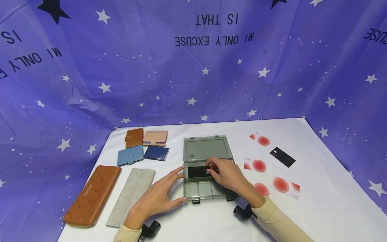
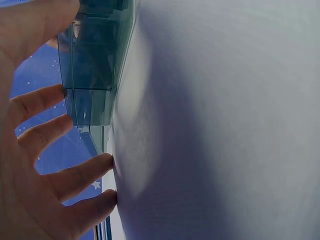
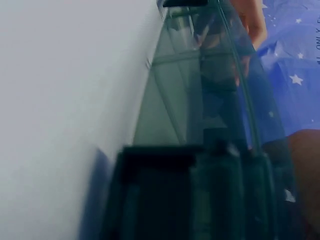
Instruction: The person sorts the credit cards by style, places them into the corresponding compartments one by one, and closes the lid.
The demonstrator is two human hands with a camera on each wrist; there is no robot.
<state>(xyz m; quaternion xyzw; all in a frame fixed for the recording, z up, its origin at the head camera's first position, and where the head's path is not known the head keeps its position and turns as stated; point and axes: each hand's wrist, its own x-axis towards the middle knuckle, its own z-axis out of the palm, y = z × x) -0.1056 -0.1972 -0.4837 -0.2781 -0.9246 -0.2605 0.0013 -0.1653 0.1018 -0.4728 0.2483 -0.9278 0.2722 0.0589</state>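
Observation:
A smoky clear plastic organiser box (image 1: 203, 190) lies open mid-table, its lid (image 1: 207, 148) folded back flat. A black card (image 1: 196, 171) lies in the back left compartment. My right hand (image 1: 212, 169) reaches over the box and pinches that card's right edge with curled fingertips. My left hand (image 1: 180, 187) lies spread on the white table (image 1: 211, 222), forefinger against the box's left side and thumb at its front left corner. The left wrist view shows the spread fingers (image 2: 60, 175) beside the box (image 2: 95, 75). The right wrist view is filled by the blurred box (image 3: 200, 150).
Small wallets lie at the back left: brown (image 1: 134, 137), pink (image 1: 155, 138), light blue (image 1: 130, 155), dark blue (image 1: 156, 153). A long brown wallet (image 1: 92, 195) and a grey pouch (image 1: 131, 196) lie front left. Several red-spotted cards (image 1: 255, 165) and another black card (image 1: 282, 157) lie right.

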